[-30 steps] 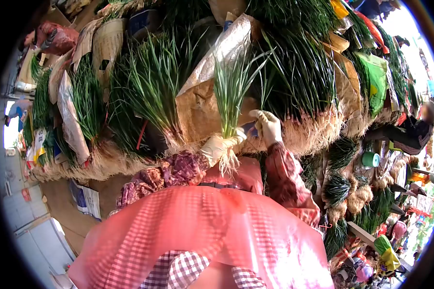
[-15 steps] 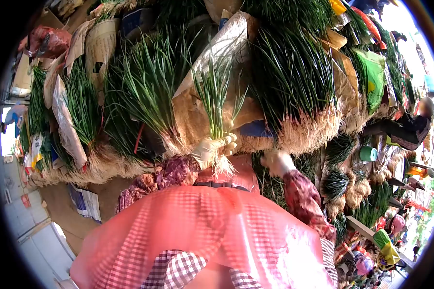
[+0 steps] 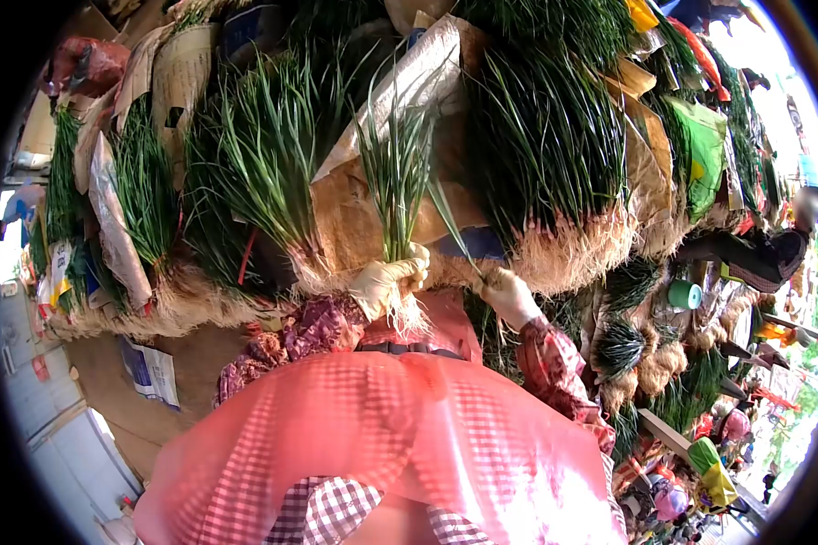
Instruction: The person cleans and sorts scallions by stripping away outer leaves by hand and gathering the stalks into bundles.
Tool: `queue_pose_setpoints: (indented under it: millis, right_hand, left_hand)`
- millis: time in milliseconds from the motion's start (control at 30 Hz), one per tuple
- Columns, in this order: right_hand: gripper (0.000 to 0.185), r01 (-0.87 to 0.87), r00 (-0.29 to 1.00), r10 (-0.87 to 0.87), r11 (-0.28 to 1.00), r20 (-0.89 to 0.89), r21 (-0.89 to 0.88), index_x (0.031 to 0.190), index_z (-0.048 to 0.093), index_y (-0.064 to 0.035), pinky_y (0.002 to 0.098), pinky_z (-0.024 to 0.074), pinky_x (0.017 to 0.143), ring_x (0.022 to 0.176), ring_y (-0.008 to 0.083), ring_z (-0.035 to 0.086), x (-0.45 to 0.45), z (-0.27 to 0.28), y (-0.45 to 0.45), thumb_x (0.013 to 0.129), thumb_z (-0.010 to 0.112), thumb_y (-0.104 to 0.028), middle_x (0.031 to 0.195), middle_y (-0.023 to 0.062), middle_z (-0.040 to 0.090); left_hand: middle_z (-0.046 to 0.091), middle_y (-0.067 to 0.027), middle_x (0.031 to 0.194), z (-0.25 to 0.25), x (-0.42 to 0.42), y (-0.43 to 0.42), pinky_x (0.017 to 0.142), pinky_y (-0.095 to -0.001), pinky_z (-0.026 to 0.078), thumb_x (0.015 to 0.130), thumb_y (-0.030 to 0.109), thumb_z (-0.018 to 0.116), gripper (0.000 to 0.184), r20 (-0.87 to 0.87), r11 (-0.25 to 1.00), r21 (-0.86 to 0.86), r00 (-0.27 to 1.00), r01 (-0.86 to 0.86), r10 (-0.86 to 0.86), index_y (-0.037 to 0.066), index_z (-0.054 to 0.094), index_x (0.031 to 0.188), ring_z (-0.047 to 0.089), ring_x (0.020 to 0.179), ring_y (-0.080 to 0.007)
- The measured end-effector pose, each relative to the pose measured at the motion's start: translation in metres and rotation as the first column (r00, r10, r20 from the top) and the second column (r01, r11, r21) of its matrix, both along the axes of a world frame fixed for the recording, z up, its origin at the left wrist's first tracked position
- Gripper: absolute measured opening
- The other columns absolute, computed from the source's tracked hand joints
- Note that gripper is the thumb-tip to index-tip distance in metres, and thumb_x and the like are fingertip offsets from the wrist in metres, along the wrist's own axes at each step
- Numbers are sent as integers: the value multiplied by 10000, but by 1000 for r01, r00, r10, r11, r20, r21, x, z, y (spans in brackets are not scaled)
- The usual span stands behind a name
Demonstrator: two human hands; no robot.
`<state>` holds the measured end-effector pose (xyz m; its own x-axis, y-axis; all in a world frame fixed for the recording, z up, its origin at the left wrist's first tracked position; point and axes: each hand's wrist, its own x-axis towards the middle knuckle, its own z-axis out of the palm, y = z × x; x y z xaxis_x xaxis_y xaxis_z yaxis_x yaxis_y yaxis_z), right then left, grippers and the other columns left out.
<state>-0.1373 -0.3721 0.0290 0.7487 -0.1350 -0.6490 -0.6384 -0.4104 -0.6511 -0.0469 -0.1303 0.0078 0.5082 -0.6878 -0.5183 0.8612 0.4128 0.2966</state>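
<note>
My left hand [image 3: 393, 283] grips bunch of green shoots [image 3: 394, 186] upright mid-frame, just above roots [image 3: 409, 320]. My right hand [image 3: 511, 298], right of it, pinches lower end of single shoot [image 3: 452, 224]. Bunch likely light, leaves [image 3: 400, 150] bendy, easily bruised; best held low, at firmer stems [image 3: 397, 245]. Printed sheet [image 3: 161, 375], lower left of frame: writing too small to read.

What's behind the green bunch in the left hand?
Behind the bunch in the left hand are a brown sheet and, higher up, a pale flap. What the bunch and hand cover can't be seen.
</note>
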Motion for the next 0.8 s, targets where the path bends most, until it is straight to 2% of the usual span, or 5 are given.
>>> queue_pose_setpoints:
  millis: [67, 367, 500, 700, 800]
  right_hand:
    - [293, 65, 990, -93, 968, 106, 243, 1167, 569, -65, 290, 536, 693, 710, 180, 672, -38, -62, -13, 883, 565, -136, 849, 114, 693]
    - [378, 190, 934, 133, 601, 331, -776, 1289, 508, -138, 244, 462, 430, 513, 123, 575, 38, -146, -30, 932, 523, -262, 702, 50, 646]
    - [328, 540, 812, -578, 797, 81, 270, 1194, 600, -131, 197, 366, 383, 458, 65, 491, 51, -30, -14, 923, 556, -311, 654, -2, 610]
    - [306, 427, 900, -436, 864, -26, 268, 923, 655, -74, 219, 396, 381, 470, 83, 520, -39, -15, -45, 950, 499, -336, 688, 28, 618]
    - [299, -831, 553, 715, 435, -429, -347, 955, 649, -88, 301, 525, 546, 664, 194, 638, -92, -41, -56, 910, 544, -365, 782, 103, 646]
  left_hand:
    - [565, -65, 948, -1, 0, -3, 622, -260, 516, 891, 5, 533, 150, -12, 1000, -10, 1000, 3, -3, 56, 535, 1032, 605, 750, -143]
    - [575, -75, 968, -3, -4, -7, 643, -270, 534, 861, -38, 549, 194, -67, 998, -49, 997, 29, -33, 58, 533, 1029, 617, 749, -164]
    - [577, -78, 983, -7, -6, -2, 663, -267, 540, 870, -24, 542, 221, 19, 1000, 0, 999, 30, -30, 61, 533, 1074, 626, 774, -160]
    - [576, -71, 991, -8, -6, 3, 683, -269, 540, 876, -6, 551, 213, 25, 999, 32, 1000, 10, -11, 55, 538, 1079, 622, 794, -151]
    - [580, -59, 972, -6, -6, 7, 688, -264, 536, 879, -7, 542, 199, 17, 999, 33, 1000, -19, 18, 53, 541, 1069, 614, 805, -144]
